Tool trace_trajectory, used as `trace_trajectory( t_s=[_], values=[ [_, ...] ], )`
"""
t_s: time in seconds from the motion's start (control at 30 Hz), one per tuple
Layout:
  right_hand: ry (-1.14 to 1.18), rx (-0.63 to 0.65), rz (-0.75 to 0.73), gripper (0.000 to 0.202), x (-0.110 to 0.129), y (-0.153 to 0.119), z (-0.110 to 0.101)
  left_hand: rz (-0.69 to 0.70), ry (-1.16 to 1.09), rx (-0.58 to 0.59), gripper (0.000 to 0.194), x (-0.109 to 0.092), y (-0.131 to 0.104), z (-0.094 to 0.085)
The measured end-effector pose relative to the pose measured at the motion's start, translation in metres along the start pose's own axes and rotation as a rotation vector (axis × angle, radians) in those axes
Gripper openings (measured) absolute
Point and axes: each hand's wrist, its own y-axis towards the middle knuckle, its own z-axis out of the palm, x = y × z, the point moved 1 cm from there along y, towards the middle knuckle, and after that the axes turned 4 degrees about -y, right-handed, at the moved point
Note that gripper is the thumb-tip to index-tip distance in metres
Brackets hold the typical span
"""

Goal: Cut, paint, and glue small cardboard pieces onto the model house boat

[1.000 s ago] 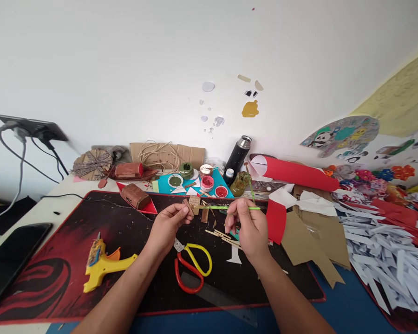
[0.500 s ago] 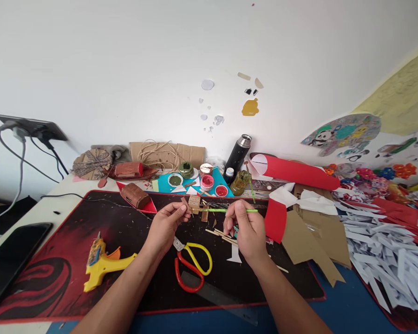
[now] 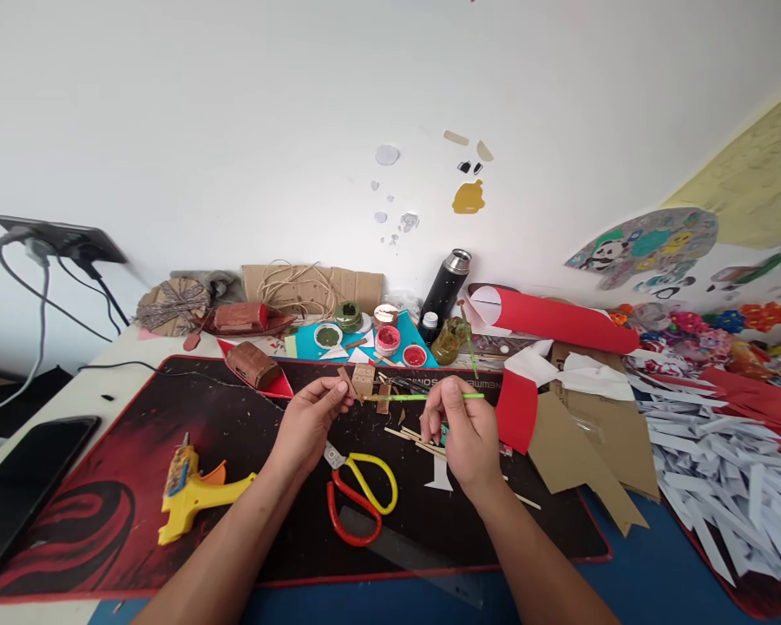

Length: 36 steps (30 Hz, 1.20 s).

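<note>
My left hand (image 3: pixel 307 427) pinches a small brown strip (image 3: pixel 347 379), perhaps cardboard, between thumb and fingers. In my right hand (image 3: pixel 467 434) is a thin paintbrush (image 3: pixel 403 398) with a bright green handle, lying almost level and pointing left. Its tip is close to the strip; whether they touch is too small to tell. Behind my hands, paint pots stand on blue card (image 3: pixel 307 342): dark green (image 3: pixel 328 336), pink-red (image 3: pixel 386 339) and red (image 3: pixel 415 356). A jar of murky liquid (image 3: pixel 449 343) holds another green brush. Below my hands lie scissors (image 3: pixel 357 499) with red and yellow handles.
On the dark mat (image 3: pixel 286 538) lie a yellow glue gun (image 3: pixel 192 495), thin sticks (image 3: pixel 423 441) and a red paper boat (image 3: pixel 253 366) with a brown cover. Brown cardboard (image 3: pixel 589 451) and white paper strips (image 3: pixel 722 486) lie right. A phone (image 3: pixel 26 486) rests left; a black flask (image 3: pixel 446 282) stands behind.
The paintbrush has shifted very slightly to the right and down relative to the strip. My hands are otherwise in nearly the same place, and the camera view has moved a little.
</note>
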Motion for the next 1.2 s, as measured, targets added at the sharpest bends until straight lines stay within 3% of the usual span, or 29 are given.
trace_trajectory(
  t_s=[0.23, 0.43, 0.7, 0.97, 1.2],
  values=[
    [-0.051, -0.049, -0.007, 0.057, -0.001, 0.000, -0.004, 0.039, -0.019, 0.016, 0.038, -0.003, -0.003, 0.003],
    [-0.136, 0.102, -0.014, 0.035, -0.006, 0.002, 0.011, 0.056, -0.103, 0.071, 0.036, -0.012, -0.011, 0.008],
    [-0.246, 0.169, -0.018, 0.017, -0.017, 0.001, 0.034, 0.099, -0.132, 0.140, 0.031, -0.020, -0.019, 0.010],
    [-0.243, 0.207, -0.016, 0.017, -0.020, 0.000, 0.048, 0.110, -0.092, 0.196, 0.027, -0.021, -0.023, 0.015],
    [-0.282, 0.205, -0.055, 0.017, -0.022, 0.000, 0.048, 0.079, -0.031, 0.199, 0.031, -0.018, -0.024, 0.014]
  ],
)
